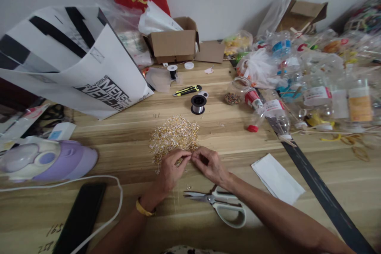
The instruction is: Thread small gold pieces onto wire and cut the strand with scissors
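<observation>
My left hand (172, 168) is at the near edge of a loose pile of small gold and clear beads or findings (174, 137), thumb and forefinger pinched together. My right hand (210, 165) meets it fingertip to fingertip, also pinching. Whatever lies between the fingertips is too small to make out. Faint fine lines, perhaps thread, run down the table below my left hand. A few tiny clear pieces (189, 187) lie just below the hands. White-handled scissors (228, 205) rest under my right forearm, their blades slightly apart and pointing left.
Beyond the pile stand a spool of fine wire or thread (198, 105), a yellow-black utility knife (187, 90) and a dark spool (172, 72). Folded white paper (276, 178) lies right, near plastic bottles (275, 111). Left are a phone (80, 218), a white cable (120, 194) and a purple device (64, 160).
</observation>
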Motion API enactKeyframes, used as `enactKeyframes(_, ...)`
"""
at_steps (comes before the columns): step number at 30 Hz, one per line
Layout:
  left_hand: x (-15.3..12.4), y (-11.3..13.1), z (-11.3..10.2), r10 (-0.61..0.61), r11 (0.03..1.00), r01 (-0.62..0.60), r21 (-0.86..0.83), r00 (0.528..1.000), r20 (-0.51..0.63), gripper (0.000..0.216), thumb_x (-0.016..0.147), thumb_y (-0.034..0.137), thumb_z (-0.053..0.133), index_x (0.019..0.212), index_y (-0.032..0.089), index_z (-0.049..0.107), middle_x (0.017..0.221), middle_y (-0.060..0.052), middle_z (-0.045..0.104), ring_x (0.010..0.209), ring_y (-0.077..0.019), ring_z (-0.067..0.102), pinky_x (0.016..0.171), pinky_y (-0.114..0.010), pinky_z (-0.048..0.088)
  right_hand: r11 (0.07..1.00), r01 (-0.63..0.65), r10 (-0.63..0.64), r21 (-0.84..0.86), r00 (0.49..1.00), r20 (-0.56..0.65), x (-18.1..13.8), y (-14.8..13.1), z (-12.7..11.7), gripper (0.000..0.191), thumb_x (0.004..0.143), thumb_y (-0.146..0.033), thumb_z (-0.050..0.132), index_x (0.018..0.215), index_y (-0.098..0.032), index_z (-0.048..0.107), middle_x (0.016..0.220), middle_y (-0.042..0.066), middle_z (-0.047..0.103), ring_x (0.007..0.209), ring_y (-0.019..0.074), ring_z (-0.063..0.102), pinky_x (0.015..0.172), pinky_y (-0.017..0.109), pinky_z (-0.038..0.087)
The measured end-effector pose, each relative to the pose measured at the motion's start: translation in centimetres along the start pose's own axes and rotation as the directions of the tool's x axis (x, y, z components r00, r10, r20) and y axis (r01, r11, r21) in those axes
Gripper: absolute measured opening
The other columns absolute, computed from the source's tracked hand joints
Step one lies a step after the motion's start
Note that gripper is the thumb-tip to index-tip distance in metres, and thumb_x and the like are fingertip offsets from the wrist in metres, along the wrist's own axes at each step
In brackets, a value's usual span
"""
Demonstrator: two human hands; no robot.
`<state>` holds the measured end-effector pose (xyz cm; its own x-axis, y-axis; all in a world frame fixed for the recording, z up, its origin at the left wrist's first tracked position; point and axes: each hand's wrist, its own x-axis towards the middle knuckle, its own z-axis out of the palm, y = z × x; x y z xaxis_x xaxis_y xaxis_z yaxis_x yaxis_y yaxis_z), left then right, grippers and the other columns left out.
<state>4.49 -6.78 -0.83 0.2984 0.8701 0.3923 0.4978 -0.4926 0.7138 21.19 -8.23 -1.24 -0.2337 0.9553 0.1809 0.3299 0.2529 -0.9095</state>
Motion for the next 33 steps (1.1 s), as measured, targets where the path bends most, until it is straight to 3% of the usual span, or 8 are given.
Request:
enactKeyframes(12,0.3,0.4,-0.4,0.005,1.0,-0.005,0.029,1.0,0.004,0.01,0.08,0.01,0.056,0.077,0.018,0.061,0.073,-0.002,0.067,0.069,-0.0141,0.062,0.066,-0.024,0.049,0.999,0.033,-0.034,0.007,0.999,0.005,-0.2,0.3,0.1,0.006,0.082,-0.019,0.056,0.088,-0.017,0.056,0.072,0.0,0.054,0.061,0.0104,0.049,0.054,0.02,0.039)
enactKeyframes(19,0.2,1.1,-0.6,0.033,0.996,-0.039,0.08,0.997,0.075,0.012,0.082,0.01,0.053,0.079,0.019,0.059,0.074,-0.002,0.066,0.072,-0.0142,0.062,0.07,-0.025,0.048,0.987,0.148,-0.149,-0.067,0.989,-0.014,-0.2,0.2,0.1,0.013,0.077,-0.016,0.058,0.089,-0.018,0.052,0.08,0.002,0.051,0.068,0.0127,0.049,0.06,0.023,0.04)
enactKeyframes(23,0.3,1.3,-0.7,-0.011,0.999,0.007,0.048,0.997,0.07,0.012,0.08,0.009,0.052,0.079,0.02,0.058,0.074,-0.001,0.066,0.071,-0.0141,0.062,0.068,-0.025,0.049,0.985,0.152,-0.152,-0.084,0.988,0.002,-0.2,0.2,0.2,0.005,0.079,-0.015,0.053,0.083,-0.018,0.052,0.074,0.001,0.052,0.063,0.0121,0.048,0.057,0.023,0.038)
enactKeyframes(28,0.4,1.0,-0.9,-0.087,0.996,0.088,-0.022,0.996,0.03,0.009,0.078,0.01,0.055,0.079,0.018,0.058,0.073,-0.001,0.065,0.068,-0.013,0.062,0.066,-0.023,0.048,0.981,0.178,-0.177,-0.081,0.984,0.02,-0.2,-0.2,-0.1,0.008,0.075,-0.011,0.051,0.08,-0.018,0.051,0.075,0.002,0.051,0.064,0.0122,0.048,0.058,0.023,0.038)
enactKeyframes(33,0.5,0.9,-1.2,-0.106,0.992,0.108,-0.065,0.994,0.032,0.007,0.078,0.011,0.056,0.078,0.017,0.059,0.072,-0.001,0.064,0.067,-0.0129,0.061,0.065,-0.023,0.048,0.982,0.184,-0.186,-0.053,0.982,-0.044,-0.3,-0.3,-0.1,0.003,0.078,-0.017,0.054,0.079,-0.018,0.051,0.078,0.003,0.052,0.064,0.0122,0.047,0.056,0.023,0.038)
